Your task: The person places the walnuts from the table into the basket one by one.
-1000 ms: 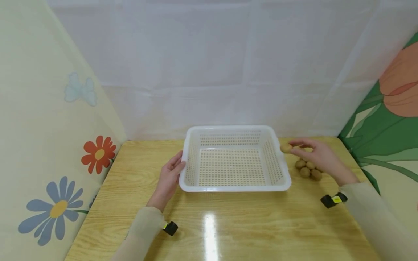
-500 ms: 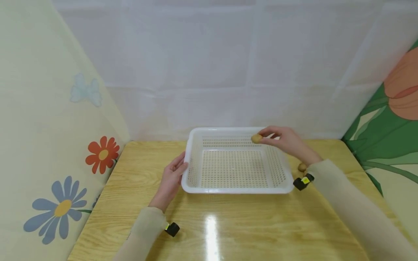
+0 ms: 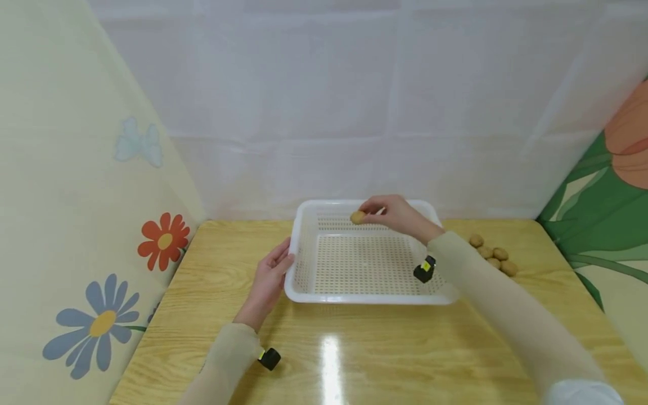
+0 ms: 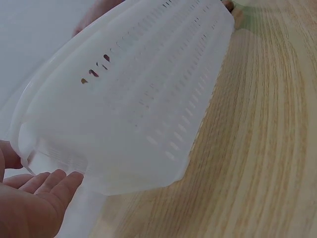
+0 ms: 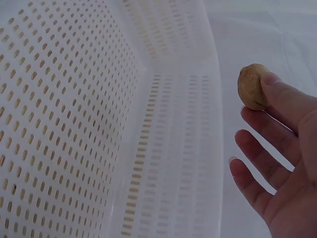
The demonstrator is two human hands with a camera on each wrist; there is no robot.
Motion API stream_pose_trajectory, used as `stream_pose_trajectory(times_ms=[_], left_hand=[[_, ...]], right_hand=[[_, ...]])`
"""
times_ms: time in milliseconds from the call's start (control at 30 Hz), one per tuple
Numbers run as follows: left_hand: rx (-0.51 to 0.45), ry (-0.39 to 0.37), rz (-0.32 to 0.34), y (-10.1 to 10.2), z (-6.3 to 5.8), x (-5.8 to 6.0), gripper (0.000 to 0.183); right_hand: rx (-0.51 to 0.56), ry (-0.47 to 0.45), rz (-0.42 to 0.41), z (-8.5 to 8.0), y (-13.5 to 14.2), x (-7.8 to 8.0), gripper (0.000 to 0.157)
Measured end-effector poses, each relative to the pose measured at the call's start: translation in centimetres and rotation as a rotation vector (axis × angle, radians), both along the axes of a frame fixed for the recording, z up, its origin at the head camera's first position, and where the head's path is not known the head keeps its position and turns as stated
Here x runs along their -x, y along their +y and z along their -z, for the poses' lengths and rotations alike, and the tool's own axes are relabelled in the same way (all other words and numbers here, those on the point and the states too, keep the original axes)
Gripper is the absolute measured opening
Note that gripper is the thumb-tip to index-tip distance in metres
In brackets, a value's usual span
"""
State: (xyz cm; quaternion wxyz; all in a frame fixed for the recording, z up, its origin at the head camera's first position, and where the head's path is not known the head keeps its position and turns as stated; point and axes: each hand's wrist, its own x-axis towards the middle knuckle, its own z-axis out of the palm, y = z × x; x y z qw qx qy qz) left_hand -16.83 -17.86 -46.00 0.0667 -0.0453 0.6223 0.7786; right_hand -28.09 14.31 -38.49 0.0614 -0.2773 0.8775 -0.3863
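Observation:
A walnut (image 3: pixel 358 217) is pinched between the thumb and forefinger of my right hand (image 3: pixel 397 215), above the far part of a white plastic basket (image 3: pixel 374 299). The right wrist view shows the walnut (image 5: pixel 251 87) close up, light brown with a visible seam, beyond the basket's perforated wall (image 5: pixel 168 129); the other fingers are spread apart. My left hand (image 3: pixel 266 281) grips the basket's left rim, thumb on top. In the left wrist view its fingers (image 4: pixel 54 188) lie against the outer side below the rim. No walnut shows inside the basket, though my right forearm covers its right side.
Several walnuts (image 3: pixel 485 252) lie in a pile on the wooden table (image 3: pixel 405 349), right of the basket and partly behind my right sleeve. A white cloth (image 3: pixel 304 101) hangs behind the table. Flower-printed sheets (image 3: pixel 101 214) flank it on both sides.
My right hand has carried the walnut leftward from beside the basket's right rim to over its far middle. The left hand keeps its grip on the rim.

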Motion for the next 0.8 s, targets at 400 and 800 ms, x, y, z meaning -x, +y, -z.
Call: stream_pose_trajectory(times_ms=[400,800], left_hand=[[0.009,0.009,-0.001,0.0,0.3,-0.4,0.054],[-0.004,0.013,0.006,-0.2,0.5,-0.4,0.054]], right_hand=[[-0.05,-0.112,-0.136,4.5,-5.6,1.1,0.026],[-0.215,-0.07,-0.18,7.4,-6.9,1.9,0.016]])
